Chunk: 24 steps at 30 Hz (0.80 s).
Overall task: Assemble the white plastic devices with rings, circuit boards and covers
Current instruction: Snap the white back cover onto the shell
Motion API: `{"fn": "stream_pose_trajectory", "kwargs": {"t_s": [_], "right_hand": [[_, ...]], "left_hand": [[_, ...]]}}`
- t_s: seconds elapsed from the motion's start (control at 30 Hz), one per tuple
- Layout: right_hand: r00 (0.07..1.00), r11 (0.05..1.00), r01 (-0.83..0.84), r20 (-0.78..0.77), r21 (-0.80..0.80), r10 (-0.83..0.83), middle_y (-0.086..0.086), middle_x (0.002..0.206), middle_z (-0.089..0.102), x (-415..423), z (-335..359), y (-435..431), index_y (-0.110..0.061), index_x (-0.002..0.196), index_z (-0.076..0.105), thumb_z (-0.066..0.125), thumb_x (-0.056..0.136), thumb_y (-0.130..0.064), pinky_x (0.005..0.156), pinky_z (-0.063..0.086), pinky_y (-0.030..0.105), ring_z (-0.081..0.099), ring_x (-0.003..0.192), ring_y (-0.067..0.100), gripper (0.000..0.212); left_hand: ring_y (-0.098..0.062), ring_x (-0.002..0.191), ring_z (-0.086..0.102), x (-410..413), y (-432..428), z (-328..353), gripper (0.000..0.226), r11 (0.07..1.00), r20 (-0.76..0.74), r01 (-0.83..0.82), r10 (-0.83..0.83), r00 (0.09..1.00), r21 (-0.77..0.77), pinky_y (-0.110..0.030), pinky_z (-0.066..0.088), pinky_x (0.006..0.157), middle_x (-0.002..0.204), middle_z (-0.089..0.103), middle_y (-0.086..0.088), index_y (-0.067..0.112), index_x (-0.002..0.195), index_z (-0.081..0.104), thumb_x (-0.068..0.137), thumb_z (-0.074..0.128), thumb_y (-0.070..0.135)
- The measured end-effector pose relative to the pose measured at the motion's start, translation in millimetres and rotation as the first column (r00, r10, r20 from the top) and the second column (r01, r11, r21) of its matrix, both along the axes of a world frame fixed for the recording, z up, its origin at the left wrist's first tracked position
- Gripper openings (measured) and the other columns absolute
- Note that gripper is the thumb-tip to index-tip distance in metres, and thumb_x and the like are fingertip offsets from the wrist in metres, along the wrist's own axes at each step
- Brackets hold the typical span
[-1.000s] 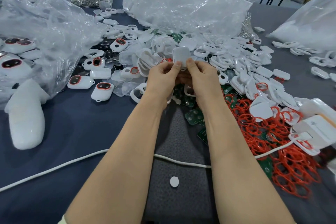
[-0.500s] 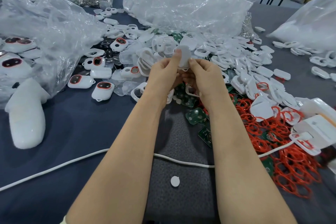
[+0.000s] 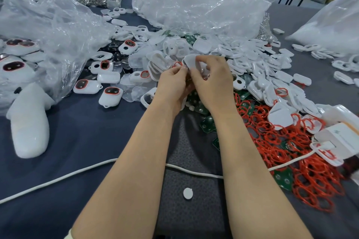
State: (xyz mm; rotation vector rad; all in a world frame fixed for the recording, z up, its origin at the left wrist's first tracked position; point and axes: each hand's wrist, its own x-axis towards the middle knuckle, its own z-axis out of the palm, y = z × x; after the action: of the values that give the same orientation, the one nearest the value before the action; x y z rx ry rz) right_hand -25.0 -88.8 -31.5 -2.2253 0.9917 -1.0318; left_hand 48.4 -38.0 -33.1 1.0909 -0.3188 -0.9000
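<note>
**Ring meeting shell, both held above the parts**

Both hands are working over the heap of parts [image 3: 252,68] at the far middle of the tabletop [image 3: 77,132]. The right hand [image 3: 212,83] is curling its fingers round a white shell [image 3: 191,62], gripping it from the right. The left hand [image 3: 172,83] is pinching a red ring [image 3: 177,63] against the shell's left edge. The ring is lying left of the shell, nearer the left hand, so seating probably runs rightward. Shell's long axis: cannot tell, fingers are covering it.
</note>
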Motion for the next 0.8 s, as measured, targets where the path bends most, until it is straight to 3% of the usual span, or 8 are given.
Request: {"fn": "stream_pose_trajectory", "kwargs": {"t_s": [0.1,0.23,0.3,0.4,0.47,0.57,0.8], "right_hand": [[0.999,0.999,-0.035,-0.029,-0.009,0.035,0.007,0.116,0.059,-0.4,0.8,1.9,-0.011,0.118,0.063,0.062,0.090,-0.023,0.096,0.039,0.026,0.054,0.109,0.020,0.030],[0.988,0.999,-0.004,0.157,0.052,-0.004,-0.002,0.097,0.067,-1.5,4.4,3.3,-0.010,0.109,0.066,0.064,0.090,-0.022,0.087,0.049,0.027,0.062,0.092,0.012,0.023],[0.940,0.970,-0.046,0.339,0.239,-0.039,-0.011,0.090,0.065,-3.4,6.1,0.9,-0.015,0.106,0.065,0.064,0.090,-0.023,0.082,0.052,0.021,0.063,0.084,0.003,0.019],[0.805,0.811,-0.226,0.572,0.540,-0.157,-0.004,0.094,0.066,-7.6,5.4,-6.7,-0.022,0.102,0.060,0.065,0.089,-0.022,0.084,0.056,0.028,0.066,0.082,0.006,0.013],[0.775,0.765,-0.240,0.593,0.597,-0.219,0.004,0.101,0.064,-8.8,3.0,-11.7,-0.022,0.104,0.059,0.064,0.088,-0.021,0.089,0.054,0.033,0.065,0.088,0.013,0.016],[0.787,0.776,-0.217,0.576,0.592,-0.219,0.004,0.100,0.063,-6.8,0.9,-11.9,-0.024,0.102,0.058,0.064,0.087,-0.021,0.090,0.052,0.034,0.062,0.093,0.015,0.016],[0.806,0.801,-0.178,0.552,0.572,-0.215,-0.001,0.095,0.064,-6.2,0.9,-10.0,-0.018,0.112,0.058,0.063,0.088,-0.020,0.086,0.053,0.029,0.062,0.088,0.011,0.025]], "left_hand": [[-0.013,0.069,0.066,-0.4,-0.2,-0.2,0.029,1.000,-0.007,-0.018,0.018,1.000,-0.002,-0.019,0.058,0.062,0.082,0.067,-0.010,0.005,0.084,0.062,0.101,0.039,0.003],[-0.015,0.077,0.065,-1.3,-1.9,-0.4,0.026,1.000,0.005,-0.023,0.023,1.000,-0.009,-0.020,0.058,0.066,0.089,0.067,-0.011,0.005,0.089,0.062,0.103,0.039,0.008],[-0.017,0.077,0.064,-0.5,-2.8,0.6,0.023,0.999,-0.052,-0.040,0.038,0.998,-0.025,-0.020,0.058,0.064,0.094,0.066,-0.014,0.003,0.094,0.060,0.103,0.039,0.009],[-0.018,0.075,0.065,0.1,-4.1,2.2,0.021,0.998,-0.100,-0.062,0.062,0.993,0.001,-0.020,0.057,0.060,0.100,0.065,-0.016,0.003,0.101,0.057,0.104,0.038,0.012],[-0.017,0.071,0.066,0.6,-4.5,2.5,0.023,0.998,-0.108,-0.066,0.067,0.992,0.016,-0.021,0.057,0.057,0.093,0.068,-0.013,0.005,0.096,0.059,0.104,0.041,0.017],[-0.015,0.066,0.068,0.7,-2.6,1.8,0.021,0.998,-0.091,-0.062,0.062,0.994,-0.001,-0.023,0.058,0.061,0.085,0.069,-0.009,0.008,0.091,0.060,0.102,0.047,0.021],[-0.014,0.065,0.068,1.3,0.2,1.1,0.013,0.996,-0.050,-0.081,0.082,0.995,0.021,-0.019,0.057,0.055,0.094,0.066,-0.014,0.004,0.094,0.056,0.100,0.048,0.012]]}}
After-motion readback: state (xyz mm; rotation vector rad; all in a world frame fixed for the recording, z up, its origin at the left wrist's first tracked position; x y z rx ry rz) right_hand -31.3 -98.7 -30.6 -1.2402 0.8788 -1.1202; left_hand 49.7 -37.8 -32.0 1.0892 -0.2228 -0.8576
